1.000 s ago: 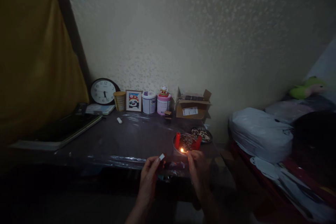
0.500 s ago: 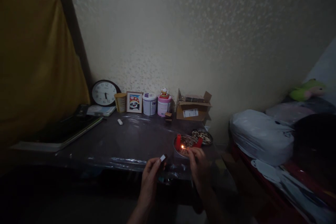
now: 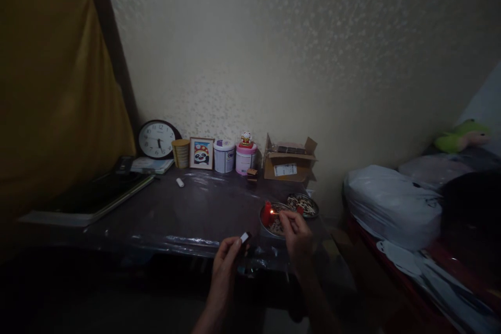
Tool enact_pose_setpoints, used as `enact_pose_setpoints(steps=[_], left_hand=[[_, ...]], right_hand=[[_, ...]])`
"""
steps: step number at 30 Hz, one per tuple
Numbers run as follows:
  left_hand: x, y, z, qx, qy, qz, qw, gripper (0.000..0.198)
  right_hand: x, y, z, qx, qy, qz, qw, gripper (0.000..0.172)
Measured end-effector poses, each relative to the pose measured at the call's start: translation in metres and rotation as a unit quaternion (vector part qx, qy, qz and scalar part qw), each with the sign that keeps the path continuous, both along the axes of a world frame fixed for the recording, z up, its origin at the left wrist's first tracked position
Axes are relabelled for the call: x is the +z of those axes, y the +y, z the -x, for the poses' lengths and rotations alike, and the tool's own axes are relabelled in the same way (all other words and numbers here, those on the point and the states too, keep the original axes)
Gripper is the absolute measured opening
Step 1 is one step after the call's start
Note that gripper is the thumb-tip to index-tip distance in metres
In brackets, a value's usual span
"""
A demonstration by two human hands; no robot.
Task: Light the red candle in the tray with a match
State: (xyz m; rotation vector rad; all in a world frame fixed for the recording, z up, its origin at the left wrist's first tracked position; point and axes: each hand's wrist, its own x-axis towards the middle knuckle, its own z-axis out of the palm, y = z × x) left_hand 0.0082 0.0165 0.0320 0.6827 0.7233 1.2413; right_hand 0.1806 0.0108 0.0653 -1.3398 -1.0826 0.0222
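Head view, dim room; the only bright spot is a small flame.

- Match [image 3: 274, 213]: a thin stick, its lit end pointing left, with an orange flame at the tip. The flame sits right against the top of a short red candle [image 3: 266, 214]. I can't tell whether the wick is touched.
- Right hand [image 3: 297, 232]: fingers pinched closed on the unlit end of the match. The match sticks out from the fingertips to the left, over the round metal plate [image 3: 261, 222].
- The candle stands upright at the plate's left edge. A second red candle [image 3: 300, 210] shows just behind the right hand, partly hidden. The plate holds a dark speckled litter, too dim to identify.
- Left hand [image 3: 227, 258]: raised off the near table edge, thumb and fingers closed on a small matchbox [image 3: 245, 237]. Its pale end faces up and to the right. It is near the right hand, not touching it.
- Table [image 3: 188, 209]: dark top under clear plastic sheeting. The plate sits at its near right corner. A second dish [image 3: 315, 210] of pale sticks lies just behind it.
- Along the wall: clock [image 3: 156, 139], framed panda picture [image 3: 201, 153], two tins, and an open cardboard box [image 3: 289, 164].
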Motion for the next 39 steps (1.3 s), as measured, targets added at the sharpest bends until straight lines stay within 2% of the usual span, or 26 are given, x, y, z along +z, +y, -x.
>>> enact_pose_setpoints(steps=[4,11,15,23,30,39], left_hand=[[-0.003,0.002,-0.001,0.008,0.007,-0.018,1.000,0.026],[-0.001,-0.001,-0.002,-0.016,0.007,0.008,1.000,0.026],[0.000,-0.001,-0.003,-0.009,0.001,0.011,1.000,0.027],[-0.008,0.003,-0.003,-0.015,-0.016,0.003,1.000,0.025],[-0.004,0.000,-0.003,-0.017,-0.008,0.010,1.000,0.026],[-0.006,0.002,-0.004,-0.019,-0.016,0.010,1.000,0.027]], right_hand=[[-0.002,0.010,0.001,0.010,0.077,-0.033,0.996,0.020],[-0.001,0.023,0.002,0.019,0.120,-0.057,0.991,0.021],[-0.005,0.033,-0.004,0.026,0.129,-0.060,0.989,0.026],[-0.010,0.040,-0.007,0.030,0.139,-0.049,0.989,0.027],[-0.014,0.044,-0.008,0.021,0.137,-0.044,0.989,0.029],[-0.021,0.051,-0.011,0.015,0.134,-0.050,0.990,0.030]])
